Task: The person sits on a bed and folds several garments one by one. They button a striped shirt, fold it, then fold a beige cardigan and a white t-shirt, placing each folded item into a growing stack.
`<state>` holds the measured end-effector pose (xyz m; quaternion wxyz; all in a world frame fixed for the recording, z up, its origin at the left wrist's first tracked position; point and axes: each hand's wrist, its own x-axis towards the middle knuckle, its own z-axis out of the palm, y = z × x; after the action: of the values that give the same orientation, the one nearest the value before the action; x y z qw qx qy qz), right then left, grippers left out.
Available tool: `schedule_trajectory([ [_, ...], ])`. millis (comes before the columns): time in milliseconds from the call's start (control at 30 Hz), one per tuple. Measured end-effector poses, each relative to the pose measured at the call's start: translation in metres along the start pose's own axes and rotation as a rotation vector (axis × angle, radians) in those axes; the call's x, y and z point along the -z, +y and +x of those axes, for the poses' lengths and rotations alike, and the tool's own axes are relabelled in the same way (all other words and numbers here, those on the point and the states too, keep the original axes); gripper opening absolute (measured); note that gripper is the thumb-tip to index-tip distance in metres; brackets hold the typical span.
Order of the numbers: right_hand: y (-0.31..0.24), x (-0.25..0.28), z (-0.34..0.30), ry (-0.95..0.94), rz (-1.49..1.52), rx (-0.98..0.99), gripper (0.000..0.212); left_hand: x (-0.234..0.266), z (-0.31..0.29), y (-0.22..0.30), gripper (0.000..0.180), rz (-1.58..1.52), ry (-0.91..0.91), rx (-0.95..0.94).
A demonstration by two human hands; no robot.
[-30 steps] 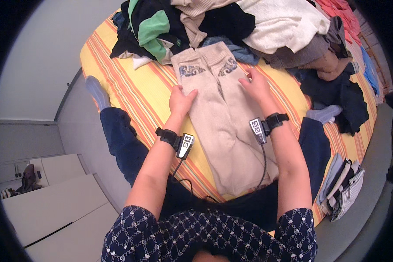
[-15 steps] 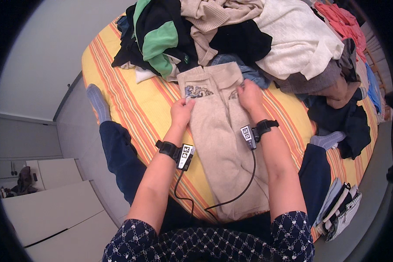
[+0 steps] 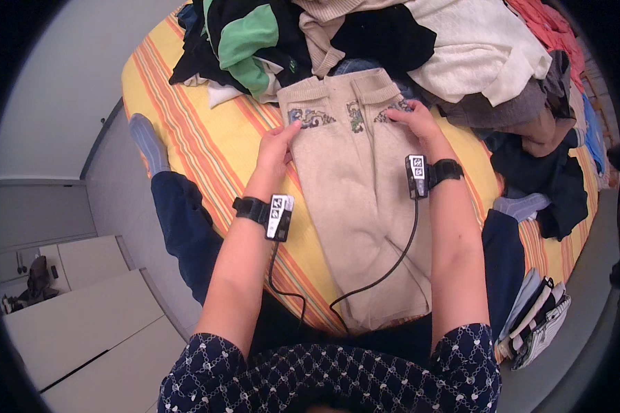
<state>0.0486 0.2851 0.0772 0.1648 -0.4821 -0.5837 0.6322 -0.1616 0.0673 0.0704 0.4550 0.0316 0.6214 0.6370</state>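
A long beige knit garment with a ribbed far edge lies lengthwise on the bed in front of me. Dark and coloured patterned patches run just below that edge. My left hand pinches its left side beside the patterned patch. On the opposite side, my right hand grips the fabric between thumb and fingers at the right patch. Folds run down the middle, and the near end reaches my lap.
A heap of clothes spans the far side, including a green and black garment and a white knit top. Folded clothes sit at the right edge of the striped bedspread. My legs stretch out on both sides. Thin cables hang from my wrist straps.
Both hands have moved slightly farther away and wider apart. The garment's far end is spread broader, and another coloured patch now shows in its middle.
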Motion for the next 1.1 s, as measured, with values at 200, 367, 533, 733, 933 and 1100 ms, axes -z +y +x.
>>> schedule_trajectory([
  [200, -0.032, 0.023, -0.007, -0.422, 0.154, -0.017, 0.033, -0.025, -0.002, 0.025, 0.034, 0.087, -0.079, 0.126],
  [367, -0.057, 0.051, -0.049, -0.452, -0.107, 0.235, 0.038, -0.024, -0.048, 0.038, 0.034, 0.186, -0.282, -0.331],
  [533, -0.058, 0.088, -0.12, -0.412, -0.29, 0.422, 0.039, -0.035, -0.113, 0.036, 0.031, 0.385, -0.344, -0.559],
  [733, -0.037, 0.103, -0.188, -0.269, -0.334, 0.552, 0.035, -0.046, -0.174, 0.025, 0.034, 0.446, -0.427, -0.627],
  [933, -0.003, 0.122, -0.246, -0.263, -0.493, 0.764, 0.035, -0.036, -0.222, -0.015, 0.047, 0.881, -0.672, -1.119],
  [1100, 0.04, 0.137, -0.293, -0.328, -1.047, 0.774, 0.014, -0.013, -0.254, -0.069, 0.048, 1.239, -1.004, -1.213],
])
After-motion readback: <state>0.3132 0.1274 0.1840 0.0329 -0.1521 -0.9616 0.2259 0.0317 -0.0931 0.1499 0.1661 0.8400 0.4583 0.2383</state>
